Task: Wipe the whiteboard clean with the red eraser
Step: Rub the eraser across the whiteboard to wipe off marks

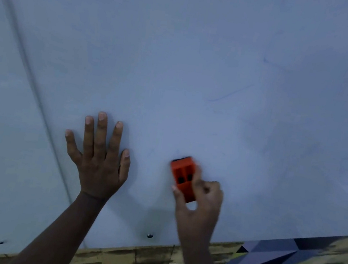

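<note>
The whiteboard (199, 58) fills most of the view, pale and mostly blank, with faint blue pen strokes (231, 93) at the centre right. My right hand (200, 203) grips the red eraser (183, 174) by its lower end and holds it against the lower middle of the board. My left hand (99, 157) lies flat on the board to the left of the eraser, fingers spread and straight.
A seam (32, 83) runs diagonally down the board's left side. Two dark screw heads (149, 236) sit near the bottom edge. Below the board are a yellowish brick-pattern surface (131, 260) and a grey geometric pattern (274, 256).
</note>
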Action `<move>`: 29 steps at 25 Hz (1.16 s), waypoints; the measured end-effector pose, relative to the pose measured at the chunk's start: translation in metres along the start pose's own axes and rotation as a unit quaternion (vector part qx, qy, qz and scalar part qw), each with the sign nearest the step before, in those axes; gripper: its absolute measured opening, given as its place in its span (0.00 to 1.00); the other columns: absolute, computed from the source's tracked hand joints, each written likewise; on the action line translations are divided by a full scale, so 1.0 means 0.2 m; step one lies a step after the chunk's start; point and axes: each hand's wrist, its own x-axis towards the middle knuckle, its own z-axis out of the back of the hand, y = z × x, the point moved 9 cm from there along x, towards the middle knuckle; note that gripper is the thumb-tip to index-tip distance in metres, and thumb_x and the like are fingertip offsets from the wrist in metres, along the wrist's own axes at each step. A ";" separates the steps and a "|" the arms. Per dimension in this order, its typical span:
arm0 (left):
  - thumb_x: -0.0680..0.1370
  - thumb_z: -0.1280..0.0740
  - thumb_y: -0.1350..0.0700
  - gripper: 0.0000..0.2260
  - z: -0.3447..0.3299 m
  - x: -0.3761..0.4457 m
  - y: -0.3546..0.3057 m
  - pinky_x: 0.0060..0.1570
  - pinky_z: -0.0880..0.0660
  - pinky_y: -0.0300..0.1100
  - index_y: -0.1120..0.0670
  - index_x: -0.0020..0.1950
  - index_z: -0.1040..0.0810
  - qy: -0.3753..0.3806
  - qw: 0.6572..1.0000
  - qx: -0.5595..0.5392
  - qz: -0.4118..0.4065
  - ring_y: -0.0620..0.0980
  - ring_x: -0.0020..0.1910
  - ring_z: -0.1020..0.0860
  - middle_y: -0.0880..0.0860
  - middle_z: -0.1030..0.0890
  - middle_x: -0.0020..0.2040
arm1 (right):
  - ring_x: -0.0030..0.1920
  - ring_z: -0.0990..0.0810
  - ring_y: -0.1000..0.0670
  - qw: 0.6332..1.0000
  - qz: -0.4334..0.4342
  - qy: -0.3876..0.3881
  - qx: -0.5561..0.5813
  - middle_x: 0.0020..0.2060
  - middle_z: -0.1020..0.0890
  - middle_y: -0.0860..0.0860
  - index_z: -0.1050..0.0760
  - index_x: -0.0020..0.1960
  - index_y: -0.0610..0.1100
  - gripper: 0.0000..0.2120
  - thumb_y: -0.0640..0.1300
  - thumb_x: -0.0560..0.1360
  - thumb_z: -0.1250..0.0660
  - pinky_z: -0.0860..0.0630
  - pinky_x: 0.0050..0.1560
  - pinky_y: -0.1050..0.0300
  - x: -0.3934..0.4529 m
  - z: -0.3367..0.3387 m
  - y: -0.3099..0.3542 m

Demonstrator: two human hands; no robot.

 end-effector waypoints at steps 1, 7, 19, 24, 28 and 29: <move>0.85 0.43 0.50 0.29 0.00 0.00 0.00 0.81 0.54 0.68 0.55 0.86 0.42 0.001 1.000 -0.001 0.000 0.60 0.86 0.49 0.57 0.49 0.87 | 0.48 0.29 0.48 0.998 0.042 0.016 -0.041 0.49 0.29 0.51 0.33 0.79 0.58 0.35 0.56 0.75 0.24 0.28 0.45 0.50 -0.05 -0.06 0.07; 0.86 0.43 0.49 0.29 0.00 0.00 0.00 0.81 0.54 0.67 0.54 0.86 0.43 0.000 1.000 -0.002 -0.001 0.58 0.86 0.49 0.57 0.49 0.87 | 0.47 0.27 0.46 0.992 0.086 0.010 -0.088 0.48 0.27 0.50 0.33 0.78 0.61 0.36 0.58 0.73 0.23 0.31 0.47 0.48 -0.01 -0.01 0.11; 0.86 0.44 0.49 0.29 0.00 -0.01 -0.01 0.80 0.51 0.69 0.54 0.87 0.44 0.004 1.000 -0.004 0.006 0.59 0.86 0.49 0.57 0.49 0.87 | 0.49 0.27 0.44 0.997 -0.057 -0.059 0.010 0.48 0.28 0.48 0.29 0.77 0.55 0.38 0.50 0.70 0.19 0.26 0.46 0.50 0.26 0.27 -0.04; 0.87 0.45 0.48 0.28 -0.01 -0.02 -0.01 0.80 0.51 0.68 0.54 0.87 0.45 0.005 1.000 -0.005 0.002 0.59 0.86 0.49 0.57 0.49 0.87 | 0.48 0.29 0.44 0.988 0.111 0.008 -0.108 0.50 0.27 0.47 0.26 0.75 0.57 0.37 0.48 0.69 0.19 0.29 0.46 0.47 0.11 -0.02 0.44; 0.87 0.45 0.48 0.29 0.00 -0.01 0.00 0.81 0.52 0.66 0.53 0.87 0.46 0.005 1.000 -0.008 0.001 0.58 0.86 0.49 0.56 0.50 0.87 | 0.48 0.28 0.44 0.966 0.160 0.047 -0.197 0.51 0.26 0.48 0.25 0.72 0.63 0.37 0.49 0.66 0.16 0.32 0.47 0.47 0.00 -0.12 0.41; 0.87 0.45 0.48 0.29 0.00 -0.01 0.00 0.81 0.52 0.66 0.53 0.87 0.46 0.006 1.000 -0.008 0.001 0.58 0.86 0.50 0.56 0.50 0.87 | 0.49 0.27 0.44 0.963 0.164 0.058 -0.206 0.51 0.26 0.49 0.25 0.71 0.64 0.38 0.49 0.65 0.15 0.32 0.48 0.47 -0.03 -0.13 0.38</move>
